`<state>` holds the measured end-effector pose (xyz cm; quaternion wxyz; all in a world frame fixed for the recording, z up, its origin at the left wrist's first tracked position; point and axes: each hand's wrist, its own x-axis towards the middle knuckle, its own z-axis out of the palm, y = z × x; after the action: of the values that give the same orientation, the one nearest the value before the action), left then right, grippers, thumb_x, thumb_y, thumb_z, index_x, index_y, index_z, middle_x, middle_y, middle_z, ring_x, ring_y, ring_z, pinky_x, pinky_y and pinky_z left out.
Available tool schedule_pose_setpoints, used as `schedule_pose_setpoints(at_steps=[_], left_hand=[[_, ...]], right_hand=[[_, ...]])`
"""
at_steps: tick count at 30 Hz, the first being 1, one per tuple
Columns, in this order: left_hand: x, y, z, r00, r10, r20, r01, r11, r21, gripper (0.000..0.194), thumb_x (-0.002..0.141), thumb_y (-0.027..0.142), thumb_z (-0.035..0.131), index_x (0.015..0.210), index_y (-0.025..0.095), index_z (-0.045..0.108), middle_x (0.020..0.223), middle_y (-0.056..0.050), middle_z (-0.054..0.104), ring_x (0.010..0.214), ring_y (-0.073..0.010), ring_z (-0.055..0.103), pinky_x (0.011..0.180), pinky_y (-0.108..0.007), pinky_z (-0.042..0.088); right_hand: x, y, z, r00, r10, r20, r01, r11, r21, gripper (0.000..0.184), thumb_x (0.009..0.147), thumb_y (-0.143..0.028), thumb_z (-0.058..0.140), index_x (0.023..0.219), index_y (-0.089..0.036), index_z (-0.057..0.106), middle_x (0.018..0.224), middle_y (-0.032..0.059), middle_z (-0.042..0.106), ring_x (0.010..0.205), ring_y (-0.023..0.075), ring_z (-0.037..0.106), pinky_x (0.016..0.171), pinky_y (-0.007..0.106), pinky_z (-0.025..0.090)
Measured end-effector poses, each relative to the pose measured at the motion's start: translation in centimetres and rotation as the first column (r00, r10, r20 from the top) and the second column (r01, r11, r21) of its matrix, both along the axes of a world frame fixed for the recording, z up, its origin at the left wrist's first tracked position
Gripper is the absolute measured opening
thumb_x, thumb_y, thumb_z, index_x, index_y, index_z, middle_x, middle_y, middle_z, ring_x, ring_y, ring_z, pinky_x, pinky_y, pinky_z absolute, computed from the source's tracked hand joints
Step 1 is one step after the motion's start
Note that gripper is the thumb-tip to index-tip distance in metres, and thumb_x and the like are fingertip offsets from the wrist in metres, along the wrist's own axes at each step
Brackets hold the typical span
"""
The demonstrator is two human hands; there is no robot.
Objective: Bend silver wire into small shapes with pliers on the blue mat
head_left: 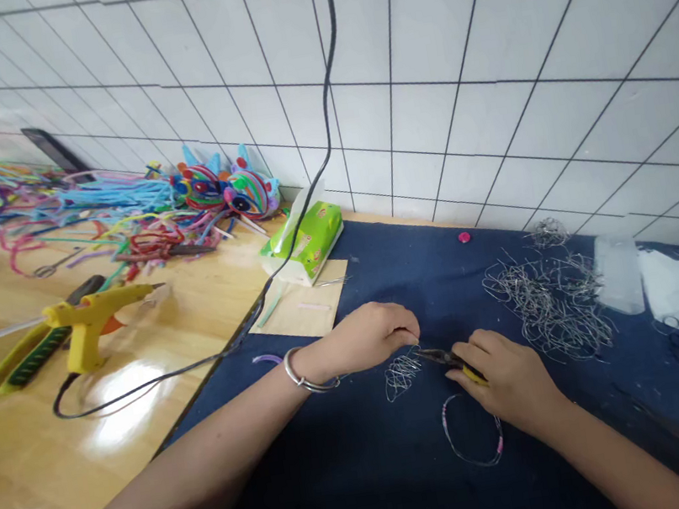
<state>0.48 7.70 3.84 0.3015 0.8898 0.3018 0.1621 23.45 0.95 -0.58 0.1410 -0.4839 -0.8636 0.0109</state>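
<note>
1. Wall [441, 124], one: white tile, dark joints, facing me behind the work.
2. Table [205, 296], one: pale wood, bare along its left part.
3. Cloth [349, 491], one: dark blue, spread under both hands.
4. Heap of fuzzy sticks [114, 199], many colours, at the back left of the table.
5. Tangle of loose wire [551, 304], on the cloth, right side.
6. Glue gun [86, 326], yellow, lying on the wood at left.
7. Tissue pack [317, 236], green, near the wall.
8. Right hand [504, 374]: fingers wrapped round the yellow-handled pliers [448, 357].
9. Left hand [383, 333]: thumb and fingers pinched together on the upper end of the bent wire [401, 377].
10. Pliers: tips pointing left, at the bent wire.
11. Wire ring [501, 445], partly pink, on the cloth below the right hand.
12. Bent wire, silvery, zigzagged, just below the left fingertips, over the cloth.
13. Button-like piece [464, 237], pink, near the cloth's far edge.
</note>
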Motion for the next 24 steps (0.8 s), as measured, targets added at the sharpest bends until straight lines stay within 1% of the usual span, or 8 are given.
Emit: schedule_pose_setpoints(at_steps=[2,4,7,9,12,18,22,24], left_hand=[[-0.1,0.1,-0.2,0.999,0.038,0.001,-0.038,0.999,-0.012,0.017,0.081,0.014,0.045,0.078,0.015,0.062,0.078,0.0,0.062,0.073,-0.011,0.054,0.069,-0.021,0.039],[-0.2,0.3,-0.5,0.996,0.088,0.004,-0.087,0.994,-0.059,0.016,0.081,0.016,0.046,0.075,0.015,0.061,0.073,0.0,0.061,0.068,-0.0102,0.053,0.065,-0.02,0.038],[-0.3,0.6,-1.0,0.986,0.163,0.014,-0.157,0.966,-0.207,0.015,0.08,0.021,0.047,0.073,0.015,0.059,0.068,0.001,0.058,0.062,-0.0091,0.052,0.059,-0.019,0.038],[-0.3,0.7,-1.2,0.979,0.203,0.023,-0.183,0.919,-0.348,0.015,0.08,0.025,0.047,0.074,0.015,0.057,0.066,0.001,0.057,0.06,-0.009,0.052,0.055,-0.019,0.039],[-0.1,0.6,-1.4,0.973,0.226,0.041,-0.172,0.837,-0.52,0.017,0.079,0.029,0.048,0.076,0.014,0.056,0.066,0.0,0.057,0.056,-0.0087,0.051,0.051,-0.019,0.04],[0.2,0.1,-1.2,0.962,0.259,0.085,-0.137,0.732,-0.668,0.017,0.077,0.03,0.052,0.074,0.013,0.056,0.064,0.0,0.055,0.05,-0.006,0.046,0.048,-0.018,0.039],[0.4,-0.1,-1.4,0.954,0.279,0.109,-0.105,0.653,-0.75,0.017,0.075,0.03,0.054,0.074,0.013,0.056,0.062,0.001,0.054,0.047,-0.0052,0.044,0.045,-0.018,0.037],[0.5,-0.1,-1.5,0.952,0.281,0.119,-0.09,0.63,-0.771,0.018,0.075,0.031,0.055,0.074,0.013,0.056,0.061,0.001,0.054,0.047,-0.005,0.044,0.045,-0.018,0.036]], right_hand=[[-0.1,0.0,0.1,1.0,-0.015,-0.001,0.015,1.0,0.014,0.019,0.082,-0.033,0.051,0.094,-0.02,0.057,0.08,0.0037,0.052,0.074,0.0142,0.048,0.065,0.025,0.036],[0.0,0.0,0.3,0.999,-0.035,0.001,0.035,0.998,0.052,0.02,0.083,-0.034,0.05,0.094,-0.02,0.057,0.08,0.004,0.052,0.075,0.0147,0.048,0.066,0.026,0.036],[0.3,0.0,0.6,0.999,-0.031,0.034,0.026,0.991,0.135,0.02,0.082,-0.034,0.05,0.094,-0.019,0.058,0.078,0.0041,0.052,0.073,0.0152,0.046,0.066,0.027,0.035],[0.5,0.0,0.7,0.997,-0.008,0.078,-0.008,0.98,0.2,0.021,0.082,-0.033,0.052,0.097,-0.02,0.058,0.078,0.004,0.052,0.071,0.0152,0.045,0.065,0.028,0.035],[0.6,-0.2,0.7,0.99,0.022,0.143,-0.065,0.952,0.299,0.024,0.08,-0.033,0.054,0.1,-0.02,0.058,0.079,0.0043,0.053,0.071,0.0155,0.044,0.066,0.029,0.035],[0.7,-0.3,0.8,0.971,0.035,0.238,-0.133,0.903,0.409,0.025,0.079,-0.03,0.057,0.102,-0.02,0.057,0.08,0.0039,0.056,0.072,0.0157,0.046,0.067,0.03,0.035],[0.6,-0.4,0.9,0.966,0.039,0.256,-0.153,0.884,0.441,0.025,0.077,-0.027,0.059,0.101,-0.021,0.058,0.079,0.0035,0.057,0.071,0.0152,0.046,0.065,0.03,0.035],[0.6,-0.5,1.0,0.966,0.047,0.252,-0.161,0.878,0.451,0.024,0.077,-0.026,0.06,0.1,-0.021,0.058,0.079,0.0034,0.057,0.07,0.0149,0.046,0.064,0.029,0.035]])
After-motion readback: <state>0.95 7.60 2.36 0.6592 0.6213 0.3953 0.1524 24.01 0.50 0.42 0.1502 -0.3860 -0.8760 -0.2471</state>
